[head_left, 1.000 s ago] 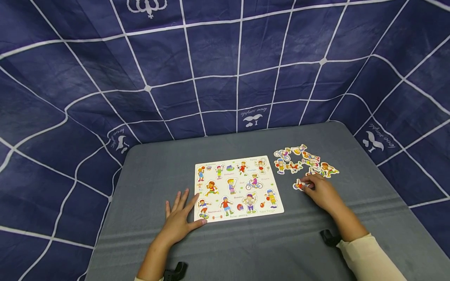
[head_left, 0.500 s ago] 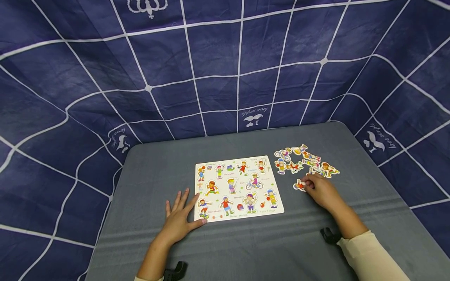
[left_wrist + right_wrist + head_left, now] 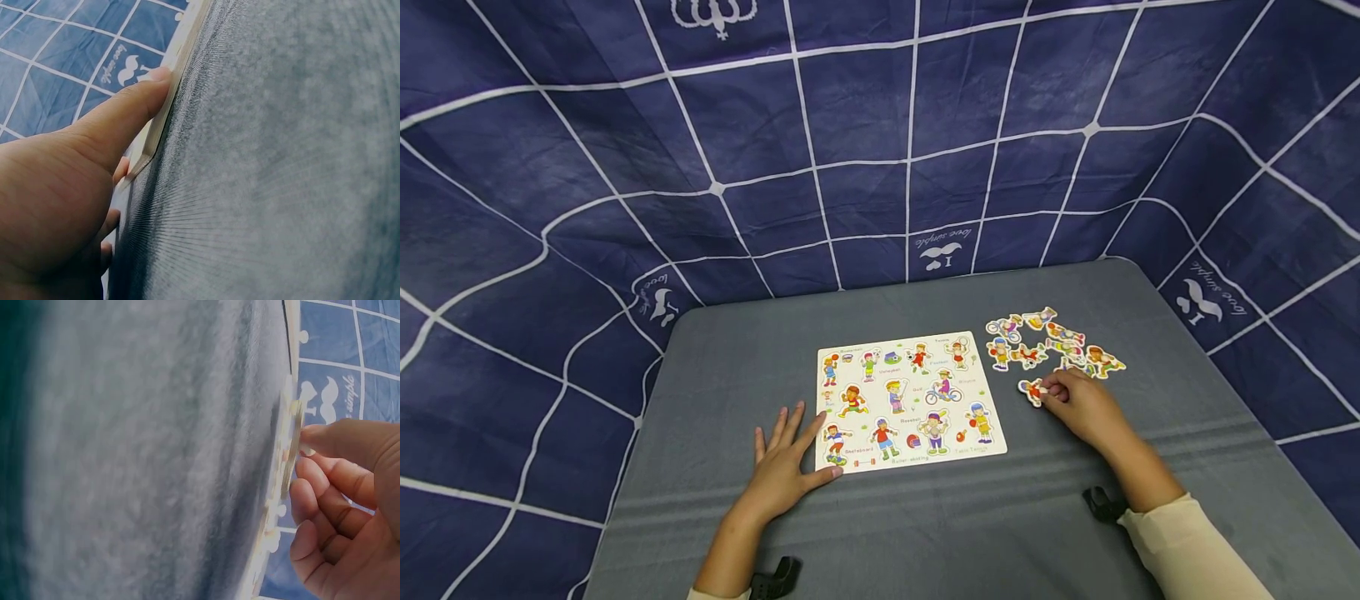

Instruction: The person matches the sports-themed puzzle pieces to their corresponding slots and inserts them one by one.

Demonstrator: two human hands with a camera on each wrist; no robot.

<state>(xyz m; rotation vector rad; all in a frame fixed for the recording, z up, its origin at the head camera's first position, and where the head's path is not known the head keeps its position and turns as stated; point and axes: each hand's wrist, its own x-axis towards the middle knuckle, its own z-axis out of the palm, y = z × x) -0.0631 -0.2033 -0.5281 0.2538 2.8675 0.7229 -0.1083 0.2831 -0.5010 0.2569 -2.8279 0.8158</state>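
A white puzzle board [image 3: 904, 454] printed with sports figures lies flat in the middle of the table. My left hand [image 3: 782, 471] is spread at its lower left corner, thumb and forefinger touching the edge. In the left wrist view the thumb [image 3: 134, 103] rests on top of the board's edge [image 3: 178, 69]. To the right of the board, my right hand [image 3: 1082, 406] pinches a puzzle piece [image 3: 1032, 392] showing a figure in red. Edge-on in the right wrist view, that thin wooden piece [image 3: 291, 465] is held by its small knob, the other fingers curled below.
Several loose puzzle pieces [image 3: 1028, 357] lie in a cluster on the grey-covered table [image 3: 925, 533], right of the board and beyond my right hand. A blue curtain with white lines [image 3: 865, 208] stands behind the table and on both sides.
My right hand has shifted the red figure piece slightly to the left and turned it a little. The left hand and the board stay in place.
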